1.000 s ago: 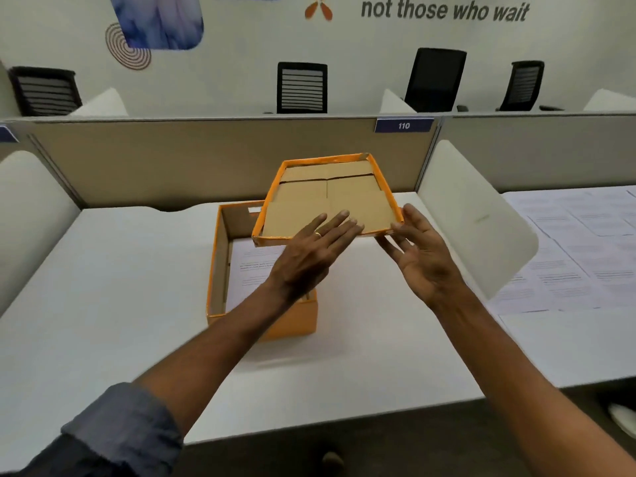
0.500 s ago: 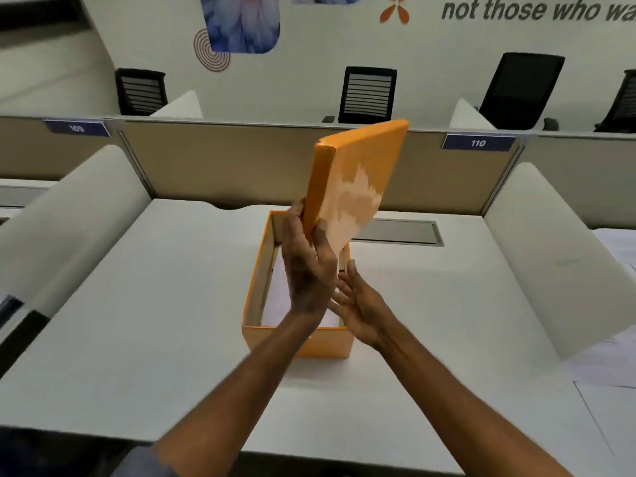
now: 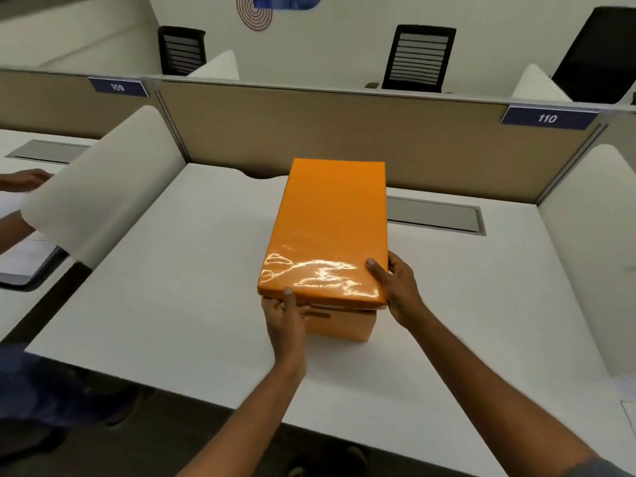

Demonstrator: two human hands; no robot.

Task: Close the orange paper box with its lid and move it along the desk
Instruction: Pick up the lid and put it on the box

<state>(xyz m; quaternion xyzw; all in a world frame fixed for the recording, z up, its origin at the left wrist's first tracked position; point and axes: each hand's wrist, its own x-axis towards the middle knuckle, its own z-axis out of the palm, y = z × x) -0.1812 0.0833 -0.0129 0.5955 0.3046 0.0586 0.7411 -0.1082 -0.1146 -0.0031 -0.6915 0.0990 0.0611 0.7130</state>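
Note:
The glossy orange lid (image 3: 330,225) lies flat over the orange paper box (image 3: 347,325), which stands on the middle of the white desk (image 3: 179,270). A narrow gap shows under the lid's near edge. My left hand (image 3: 287,316) grips the lid's near left corner, thumb on top and fingers along the box front. My right hand (image 3: 395,287) holds the near right corner, thumb on the lid and fingers down its side. The inside of the box is hidden.
A beige partition (image 3: 344,132) runs behind the desk, with curved white dividers on the left (image 3: 103,187) and right (image 3: 592,242). A grey cable tray (image 3: 437,215) sits behind the box. Another person's hand (image 3: 24,180) rests on the neighbouring left desk. Office chairs stand beyond.
The lid was turned over from inside-up, swung upright above the open box, and now lies flat on it. Both hands shifted to its near corners. The view moved left.

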